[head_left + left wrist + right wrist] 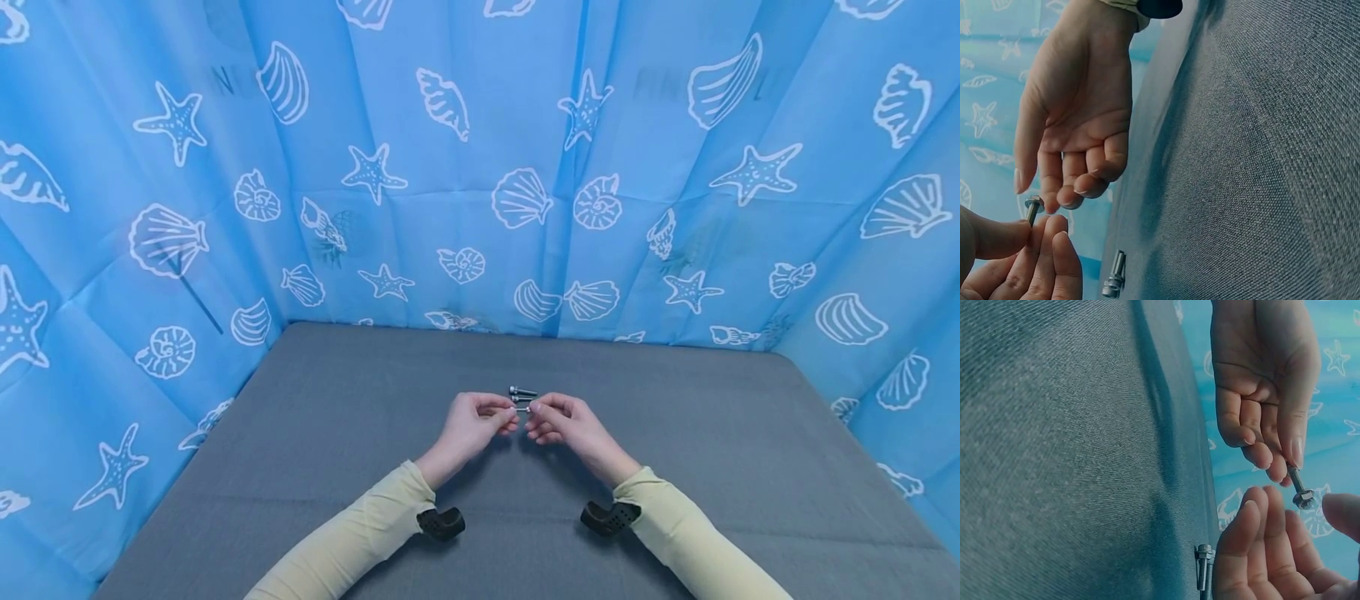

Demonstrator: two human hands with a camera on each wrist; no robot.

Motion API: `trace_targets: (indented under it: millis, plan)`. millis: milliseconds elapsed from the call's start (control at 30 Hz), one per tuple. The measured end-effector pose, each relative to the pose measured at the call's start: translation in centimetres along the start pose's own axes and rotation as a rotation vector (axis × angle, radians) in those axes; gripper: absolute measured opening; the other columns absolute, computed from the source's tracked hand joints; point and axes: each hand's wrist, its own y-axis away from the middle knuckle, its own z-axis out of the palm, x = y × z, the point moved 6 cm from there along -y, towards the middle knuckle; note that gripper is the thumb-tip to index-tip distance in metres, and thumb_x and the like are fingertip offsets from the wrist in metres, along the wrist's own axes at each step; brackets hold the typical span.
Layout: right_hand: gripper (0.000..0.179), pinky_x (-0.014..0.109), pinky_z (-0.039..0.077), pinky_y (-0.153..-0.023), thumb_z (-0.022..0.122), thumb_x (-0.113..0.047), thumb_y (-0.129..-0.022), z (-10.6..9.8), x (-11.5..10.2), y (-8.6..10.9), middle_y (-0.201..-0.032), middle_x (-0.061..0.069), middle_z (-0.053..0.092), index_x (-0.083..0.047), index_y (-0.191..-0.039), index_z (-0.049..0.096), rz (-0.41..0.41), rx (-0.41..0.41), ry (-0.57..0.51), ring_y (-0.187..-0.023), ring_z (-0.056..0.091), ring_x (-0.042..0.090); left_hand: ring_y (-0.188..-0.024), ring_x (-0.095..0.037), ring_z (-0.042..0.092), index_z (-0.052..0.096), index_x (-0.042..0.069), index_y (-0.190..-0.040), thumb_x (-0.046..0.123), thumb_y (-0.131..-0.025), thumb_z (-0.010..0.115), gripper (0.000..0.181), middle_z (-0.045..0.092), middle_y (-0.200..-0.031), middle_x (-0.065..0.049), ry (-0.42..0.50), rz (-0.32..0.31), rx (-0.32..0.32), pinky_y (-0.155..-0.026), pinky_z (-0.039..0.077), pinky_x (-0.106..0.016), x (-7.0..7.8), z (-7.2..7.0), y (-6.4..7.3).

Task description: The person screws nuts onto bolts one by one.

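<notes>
My left hand (pixel 474 421) pinches a small metal bolt (pixel 1033 209) by its shank, between thumb and forefinger. The bolt's wide end, a hex-shaped piece with a flange (pixel 1304 500), points toward my right hand (pixel 567 423). That hand has its thumb and forefinger parted on either side of the wide end, the tips close to it, and its other fingers loosely bent. Just beyond both hands, more metal bolts (pixel 522 392) lie side by side on the grey table; the same bolts (pixel 1204 569) show at the bottom of the right wrist view.
The grey cloth-covered table (pixel 360 492) spreads around both hands. A blue curtain (pixel 465 167) printed with shells and starfish hangs behind it and along both sides. Black wrist devices (pixel 442 523) sit at the cuffs of the pale yellow sleeves (pixel 360 533).
</notes>
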Motion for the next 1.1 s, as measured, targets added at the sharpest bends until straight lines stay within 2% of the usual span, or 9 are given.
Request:
trace_targets:
  millis: [167, 267, 467, 633, 733, 833, 967, 1100]
  plan:
    - [0.035, 0.049, 0.052, -0.087, 0.057, -0.015, -0.098, -0.2, -0.2, 0.1, -0.108, 0.030, 0.061, 0.011, -0.119, 0.049, -0.040, -0.003, -0.038, -0.091, 0.066, 0.024, -0.081, -0.033, 0.069, 0.068, -0.009, -0.099, -0.003, -0.092, 0.060, 0.012, 0.070, -0.088, -0.021, -0.011, 0.001, 0.004, -0.074, 0.056, -0.050, 0.2, 0.0, -0.1]
    - [0.034, 0.050, 0.051, -0.089, 0.057, -0.013, -0.098, -0.2, -0.3, 0.0, -0.109, 0.032, 0.060, 0.013, -0.119, 0.049, -0.055, -0.010, -0.032, -0.093, 0.065, 0.026, -0.080, -0.032, 0.070, 0.068, -0.009, -0.100, -0.002, -0.092, 0.060, 0.013, 0.070, -0.088, -0.020, -0.016, -0.002, 0.002, -0.074, 0.056, -0.050, 0.2, 0.0, -0.1]
    - [0.038, 0.044, 0.055, -0.081, 0.056, -0.021, -0.099, -0.1, 0.0, 0.0, -0.097, 0.023, 0.066, 0.014, -0.114, 0.054, -0.015, 0.021, 0.025, -0.086, 0.066, 0.023, -0.078, -0.025, 0.070, 0.068, -0.008, -0.101, 0.003, -0.092, 0.063, 0.015, 0.071, -0.085, -0.013, -0.010, 0.001, -0.006, -0.072, 0.057, -0.046, -0.2, 0.1, 0.0]
    - [0.039, 0.043, 0.056, -0.081, 0.055, -0.020, -0.099, -0.1, 0.1, 0.0, -0.099, 0.022, 0.066, 0.013, -0.118, 0.050, -0.022, 0.029, -0.029, -0.086, 0.067, 0.023, -0.077, -0.024, 0.070, 0.068, -0.009, -0.102, 0.003, -0.092, 0.063, 0.016, 0.071, -0.085, -0.013, -0.001, -0.005, 0.003, -0.073, 0.057, -0.046, -0.3, 0.0, -0.1]
    - [0.034, 0.045, 0.054, -0.085, 0.057, -0.012, -0.097, -0.1, -0.1, 0.1, -0.105, 0.027, 0.064, 0.013, -0.119, 0.048, -0.055, 0.018, -0.065, -0.090, 0.066, 0.023, -0.078, -0.027, 0.070, 0.067, -0.011, -0.103, 0.001, -0.092, 0.062, 0.016, 0.071, -0.086, -0.016, -0.001, -0.009, 0.005, -0.075, 0.056, -0.049, 0.3, 0.0, 0.1]
    - [0.031, 0.046, 0.053, -0.086, 0.058, -0.008, -0.096, -0.1, -0.3, 0.1, -0.106, 0.030, 0.062, 0.014, -0.117, 0.050, -0.069, 0.015, -0.053, -0.091, 0.066, 0.023, -0.080, -0.031, 0.069, 0.066, -0.013, -0.102, -0.002, -0.092, 0.061, 0.016, 0.070, -0.087, -0.021, -0.005, -0.006, -0.001, -0.076, 0.055, -0.052, 1.6, 0.0, 0.7]
    - [0.036, 0.047, 0.054, -0.083, 0.058, -0.017, -0.097, -0.1, -0.2, 0.0, -0.101, 0.028, 0.064, 0.015, -0.114, 0.053, -0.037, 0.029, 0.009, -0.087, 0.066, 0.022, -0.083, -0.034, 0.069, 0.066, -0.012, -0.101, -0.004, -0.092, 0.059, 0.014, 0.069, -0.089, -0.023, -0.009, -0.001, -0.007, -0.077, 0.055, -0.052, 3.1, 0.0, 1.6]
    - [0.041, 0.042, 0.056, -0.079, 0.057, -0.023, -0.098, 0.1, 0.0, -0.1, -0.098, 0.020, 0.066, 0.014, -0.116, 0.052, -0.012, 0.021, 0.017, -0.084, 0.066, 0.020, -0.083, -0.034, 0.069, 0.067, -0.011, -0.100, -0.003, -0.093, 0.058, 0.014, 0.069, -0.090, -0.024, -0.009, 0.006, -0.006, -0.076, 0.055, -0.051, 3.5, -0.1, 1.9]
